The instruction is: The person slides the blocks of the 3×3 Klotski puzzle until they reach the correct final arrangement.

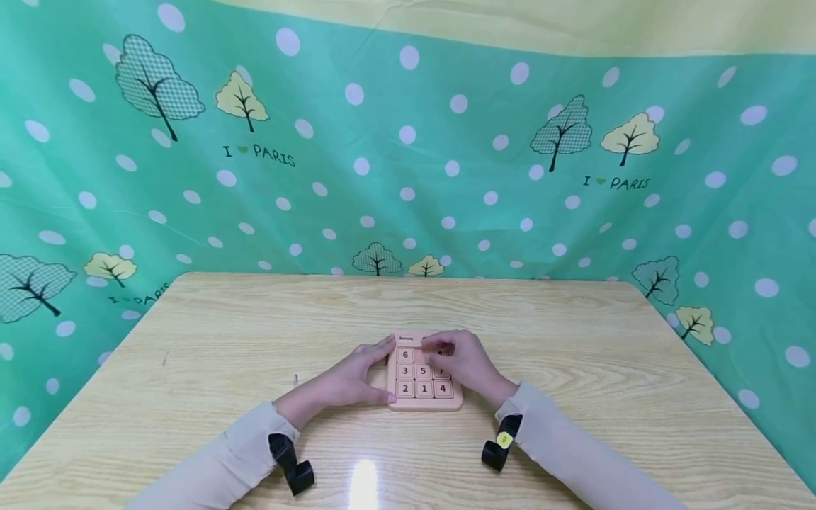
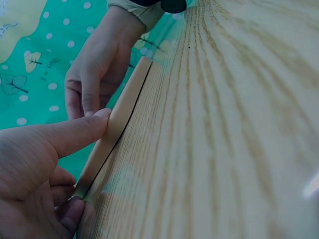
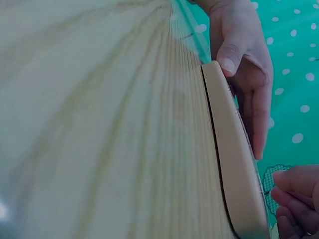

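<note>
A pink sliding number puzzle [image 1: 425,404] lies flat on the table, its digit tiles facing up. The rows show 6, a gap partly under the fingers and 8, then 3, 5, 7, then 2, 1, 4. My left hand [image 1: 349,379] holds the puzzle's left side, thumb at the near corner and fingers at the far end. In the left wrist view that thumb [image 2: 82,130] presses the puzzle's edge [image 2: 115,119]. My right hand [image 1: 464,360] is over the upper right of the puzzle, fingers bent, fingertips close over the top row. No object shows between them in the right wrist view.
The puzzle sits on a light wood-grain table [image 1: 255,319]. Behind it hangs a green dotted curtain [image 1: 408,163] with printed trees. Black wrist cameras are strapped at both cuffs, and a bright light reflection [image 1: 363,485] shows on the near table surface.
</note>
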`<state>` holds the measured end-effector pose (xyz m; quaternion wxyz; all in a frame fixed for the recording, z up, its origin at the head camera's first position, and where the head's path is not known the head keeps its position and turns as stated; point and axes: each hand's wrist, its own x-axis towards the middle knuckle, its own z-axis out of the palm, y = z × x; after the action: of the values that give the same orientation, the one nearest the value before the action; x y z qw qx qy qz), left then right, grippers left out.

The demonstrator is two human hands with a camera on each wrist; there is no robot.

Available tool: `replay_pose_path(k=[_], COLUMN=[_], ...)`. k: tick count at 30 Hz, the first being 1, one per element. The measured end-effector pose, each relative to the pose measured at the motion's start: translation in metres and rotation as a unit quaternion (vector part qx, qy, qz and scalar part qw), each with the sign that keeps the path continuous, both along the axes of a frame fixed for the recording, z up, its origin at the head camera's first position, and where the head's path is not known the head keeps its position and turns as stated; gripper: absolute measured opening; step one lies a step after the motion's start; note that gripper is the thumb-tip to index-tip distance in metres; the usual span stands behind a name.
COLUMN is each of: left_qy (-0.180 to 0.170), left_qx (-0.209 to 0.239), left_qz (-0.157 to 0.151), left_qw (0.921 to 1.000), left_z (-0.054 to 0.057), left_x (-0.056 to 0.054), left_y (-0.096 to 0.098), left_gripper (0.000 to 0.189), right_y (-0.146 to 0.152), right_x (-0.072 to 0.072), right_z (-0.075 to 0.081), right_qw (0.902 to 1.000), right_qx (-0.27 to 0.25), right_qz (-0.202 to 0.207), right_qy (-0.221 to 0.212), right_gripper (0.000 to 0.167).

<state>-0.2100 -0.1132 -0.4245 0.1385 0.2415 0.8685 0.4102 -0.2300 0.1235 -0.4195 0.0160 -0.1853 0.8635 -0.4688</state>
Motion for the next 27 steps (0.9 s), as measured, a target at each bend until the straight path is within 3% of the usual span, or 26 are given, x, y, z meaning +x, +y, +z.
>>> replay_pose_path(k=[10,27], left_qy=[-0.003,0.002], left_qx=[0.002,-0.002], left_qz=[0.004,0.003], left_qw=[1.0,1.0], left_z=[0.001,-0.001], left_x=[0.0,-0.001], left_y=[0.001,0.0], left_gripper=[0.097,0.098], right_y=[0.016,0.028], right_x=[0.002,0.001], right_z=[0.002,-0.001], right_qw=[0.9995,0.999], right_qx=[0.015,0.012], right_qz=[-0.028,-0.041], right_qy=[-0.007,-0.012], right_gripper=[0.021,0.021])
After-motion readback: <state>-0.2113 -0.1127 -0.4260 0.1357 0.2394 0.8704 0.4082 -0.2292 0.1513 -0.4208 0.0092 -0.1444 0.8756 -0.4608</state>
